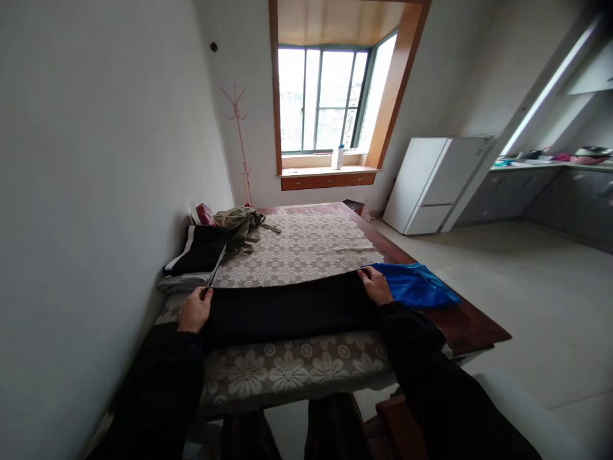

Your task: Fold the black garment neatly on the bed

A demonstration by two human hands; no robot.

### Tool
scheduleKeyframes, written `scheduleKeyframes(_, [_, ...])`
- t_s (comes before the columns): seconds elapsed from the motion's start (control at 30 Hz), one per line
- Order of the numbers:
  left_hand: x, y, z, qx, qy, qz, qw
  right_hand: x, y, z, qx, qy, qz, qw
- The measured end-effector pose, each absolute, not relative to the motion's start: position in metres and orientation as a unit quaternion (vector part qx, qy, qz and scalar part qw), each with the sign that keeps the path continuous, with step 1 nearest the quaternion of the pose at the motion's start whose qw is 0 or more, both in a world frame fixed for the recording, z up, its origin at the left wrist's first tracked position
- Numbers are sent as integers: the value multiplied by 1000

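Head view: hands point(195, 310) gripping black cloth point(287, 306)

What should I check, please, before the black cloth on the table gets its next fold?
1. Left hand pinches the black cloth's left corner: ok.
2. Right hand pinches its right corner: ok.
3. Cloth lies flat between the hands: ok.
4. Blue garment clear of the cloth: not ok, it lies right beside the right hand.
5. Folded pile apart from the cloth: cannot tell, very close.
6. Lace tablecloth beyond is bare: ok.
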State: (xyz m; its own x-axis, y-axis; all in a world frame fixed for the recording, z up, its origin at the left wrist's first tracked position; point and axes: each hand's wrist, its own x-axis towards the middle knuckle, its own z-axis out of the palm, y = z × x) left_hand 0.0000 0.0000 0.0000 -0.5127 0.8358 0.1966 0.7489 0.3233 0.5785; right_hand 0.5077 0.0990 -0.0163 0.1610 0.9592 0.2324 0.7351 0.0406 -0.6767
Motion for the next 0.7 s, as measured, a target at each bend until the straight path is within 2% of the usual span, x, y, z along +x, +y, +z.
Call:
scheduleKeyframes(0.07, [4,10,-12,484,821,296,64,499,106,-26,-701,-627,147,306])
scheduleKeyframes(0.2, [8,9,-24,478,839,257,43,497,105,-45,-726,-624,105,269])
scheduleKeyframes(0.43, [5,-8,-3,555,823,124,17,500,93,-39,-718,-668,1,195])
scheduleKeyframes(0.53, [39,-12,6,609,786,95,-49,468,80,-25,-674,-702,-66,218])
scheduleKeyframes(0.6, [78,-9,4,677,724,115,-72,429,69,-22,-614,-755,-49,225])
scheduleKeyframes(0.7, [139,2,-12,752,643,134,-58,365,54,-32,-531,-825,-4,193])
